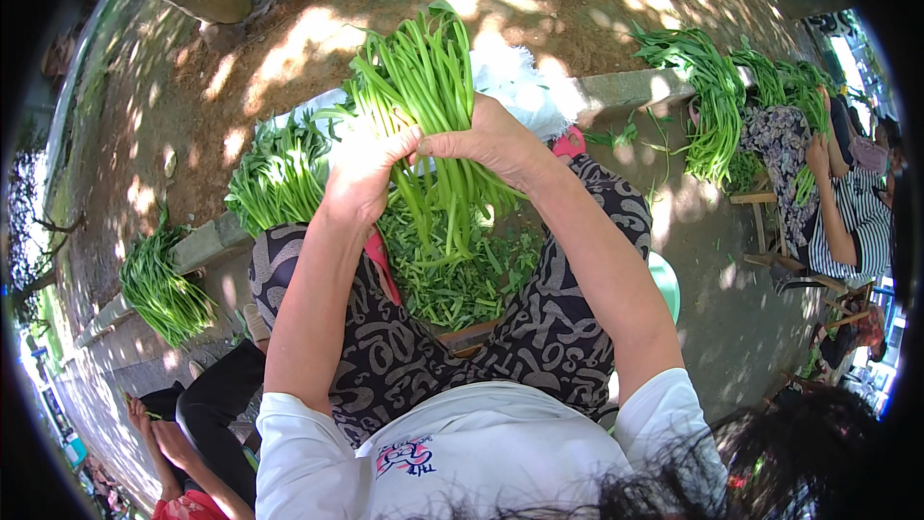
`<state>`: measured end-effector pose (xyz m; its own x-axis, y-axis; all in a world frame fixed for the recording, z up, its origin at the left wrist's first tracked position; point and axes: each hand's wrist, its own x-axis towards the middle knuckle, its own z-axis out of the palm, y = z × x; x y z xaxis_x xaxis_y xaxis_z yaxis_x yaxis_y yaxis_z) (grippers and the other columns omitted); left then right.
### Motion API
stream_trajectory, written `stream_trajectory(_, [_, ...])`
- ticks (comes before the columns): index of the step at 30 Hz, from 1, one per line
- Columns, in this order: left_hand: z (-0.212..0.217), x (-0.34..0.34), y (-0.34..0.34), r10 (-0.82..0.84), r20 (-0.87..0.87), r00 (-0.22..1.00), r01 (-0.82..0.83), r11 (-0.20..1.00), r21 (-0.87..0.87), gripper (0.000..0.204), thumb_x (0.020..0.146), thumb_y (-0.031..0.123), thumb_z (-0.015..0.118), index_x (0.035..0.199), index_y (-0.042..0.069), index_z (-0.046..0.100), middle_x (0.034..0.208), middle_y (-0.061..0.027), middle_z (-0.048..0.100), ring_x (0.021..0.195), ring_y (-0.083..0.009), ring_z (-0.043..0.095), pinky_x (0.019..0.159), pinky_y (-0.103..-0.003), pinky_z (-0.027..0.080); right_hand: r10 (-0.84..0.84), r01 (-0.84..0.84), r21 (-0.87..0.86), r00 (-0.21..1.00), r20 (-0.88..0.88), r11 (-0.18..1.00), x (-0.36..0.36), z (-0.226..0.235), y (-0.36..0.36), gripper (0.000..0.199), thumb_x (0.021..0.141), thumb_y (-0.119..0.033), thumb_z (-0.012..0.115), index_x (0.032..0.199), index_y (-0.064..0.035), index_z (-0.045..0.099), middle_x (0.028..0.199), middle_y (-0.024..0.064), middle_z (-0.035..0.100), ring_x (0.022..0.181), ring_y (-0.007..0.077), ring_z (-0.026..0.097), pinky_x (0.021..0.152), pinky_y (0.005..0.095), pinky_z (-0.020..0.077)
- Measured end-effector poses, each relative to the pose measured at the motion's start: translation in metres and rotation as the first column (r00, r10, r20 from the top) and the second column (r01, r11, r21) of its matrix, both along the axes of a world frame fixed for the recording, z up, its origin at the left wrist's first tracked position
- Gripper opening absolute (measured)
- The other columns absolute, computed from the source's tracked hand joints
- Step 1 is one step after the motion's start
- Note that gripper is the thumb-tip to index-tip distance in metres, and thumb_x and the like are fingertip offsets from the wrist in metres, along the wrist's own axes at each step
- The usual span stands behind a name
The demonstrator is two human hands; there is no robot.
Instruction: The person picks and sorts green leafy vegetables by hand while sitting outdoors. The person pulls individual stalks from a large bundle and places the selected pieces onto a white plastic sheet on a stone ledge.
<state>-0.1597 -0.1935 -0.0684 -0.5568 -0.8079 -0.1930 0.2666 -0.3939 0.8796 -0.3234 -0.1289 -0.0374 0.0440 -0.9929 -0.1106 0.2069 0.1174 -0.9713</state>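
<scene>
With my left hand and my right hand I hold one bunch of long green stems, both hands closed around its middle and the thumbs close together. The bunch is in front of me, above a heap of loose green pieces between my knees. Another green bundle lies near my left knee, and a white sheet is beyond my hands.
</scene>
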Motion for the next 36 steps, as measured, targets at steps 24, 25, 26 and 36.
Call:
stream_trajectory(24, [0.009,0.016,-0.018,0.03,0.059,0.998,-0.032,0.998,0.049,0.035,0.091,0.02,0.061,0.118,0.0,0.052,0.092,-0.0073,0.063,0.075,-0.016,0.06,0.068,-0.03,0.048,-0.374,0.372,0.067,0.927,0.031,0.926,-0.048,0.009,0.008,0.03,0.072,-0.01,0.073,0.096,0.0002,0.06,0.081,0.0078,0.065,0.073,0.0155,0.063,0.065,0.0288,0.0536])
stream_trajectory(25, [0.008,0.018,-0.019,0.027,-0.006,1.0,-0.027,0.998,0.051,0.039,0.09,0.02,0.062,0.121,0.0,0.05,0.093,-0.0084,0.064,0.082,-0.0187,0.062,0.071,-0.032,0.051,-0.405,0.401,0.06,0.91,0.09,0.914,-0.052,0.012,0.01,0.029,0.073,-0.009,0.073,0.097,0.0003,0.06,0.082,0.0082,0.065,0.074,0.0158,0.064,0.065,0.029,0.0542])
stream_trajectory(26, [0.009,0.018,-0.02,0.025,-0.004,1.0,-0.025,0.996,0.088,0.041,0.09,0.019,0.062,0.123,0.0,0.049,0.096,-0.0098,0.064,0.086,-0.0207,0.063,0.074,-0.034,0.053,-0.384,0.381,0.047,0.911,0.151,0.923,-0.057,0.006,0.01,0.029,0.073,-0.009,0.073,0.098,0.0003,0.06,0.083,0.0084,0.065,0.074,0.016,0.064,0.064,0.028,0.0543])
stream_trajectory(36, [0.019,-0.007,-0.008,-0.15,-0.129,0.98,0.169,0.973,0.156,0.043,0.092,0.028,0.06,0.121,-0.001,0.048,0.111,-0.0138,0.058,0.095,-0.0217,0.059,0.081,-0.039,0.053,-0.099,0.098,0.06,0.995,0.023,0.993,-0.016,-0.001,0.001,0.031,0.069,-0.01,0.07,0.097,0.0016,0.063,0.084,0.0065,0.065,0.076,0.0139,0.061,0.07,0.0279,0.0502])
